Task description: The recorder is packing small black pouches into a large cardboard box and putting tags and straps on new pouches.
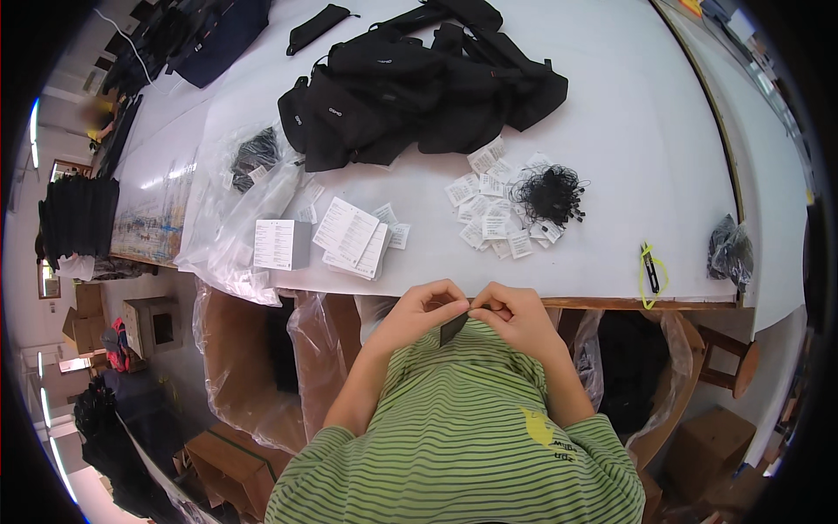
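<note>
Both hands are close together in front of my body at the table's near edge. My left hand (425,314) pinches a small dark flat piece, like a hang tag (453,328), which hangs below the fingertips. My right hand (521,320) is closed in a pinch right beside its top corner; whatever lies between those fingertips is too small to make out. Beyond the hands lie loose white printed labels (495,214) and a tangled heap of black strings (552,194). Left of these are stacks of white printed cards (349,231) and a squared card stack (276,244).
Black fabric pouches (384,96) are heaped at the table's far middle, with a single pouch (319,28) beyond. A clear plastic bag (229,231) lies left. Snips (649,269) with a yellow cord lie right. Plastic-lined cartons (240,349) stand below the near edge.
</note>
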`<move>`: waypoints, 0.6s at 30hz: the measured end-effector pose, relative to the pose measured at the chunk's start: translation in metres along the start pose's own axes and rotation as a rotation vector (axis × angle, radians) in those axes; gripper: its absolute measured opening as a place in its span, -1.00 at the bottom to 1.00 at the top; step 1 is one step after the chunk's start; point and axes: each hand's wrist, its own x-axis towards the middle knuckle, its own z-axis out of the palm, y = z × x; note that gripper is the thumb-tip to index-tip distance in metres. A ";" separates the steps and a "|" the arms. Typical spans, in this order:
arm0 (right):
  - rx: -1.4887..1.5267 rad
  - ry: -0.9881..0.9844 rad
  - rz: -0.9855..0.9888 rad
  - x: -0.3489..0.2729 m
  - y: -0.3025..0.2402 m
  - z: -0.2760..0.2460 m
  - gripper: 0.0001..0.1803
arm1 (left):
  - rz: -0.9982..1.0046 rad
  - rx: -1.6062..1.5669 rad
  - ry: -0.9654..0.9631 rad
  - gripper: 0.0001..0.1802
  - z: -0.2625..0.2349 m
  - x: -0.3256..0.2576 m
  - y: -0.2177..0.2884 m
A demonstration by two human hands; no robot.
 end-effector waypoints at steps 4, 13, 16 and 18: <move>0.010 -0.018 0.023 0.001 0.000 0.002 -0.85 | -0.007 0.093 -0.054 -0.84 -0.006 0.001 -0.002; 0.311 -0.029 0.045 0.007 0.010 0.010 -0.80 | 0.215 0.048 0.026 -0.86 0.009 0.008 0.003; 0.350 -0.034 0.121 0.007 0.009 0.007 -0.81 | 0.290 0.023 0.121 -0.86 0.003 0.020 0.010; 0.412 -0.044 0.048 0.007 0.014 0.009 -0.83 | 0.337 0.050 0.161 -0.86 -0.007 0.035 0.018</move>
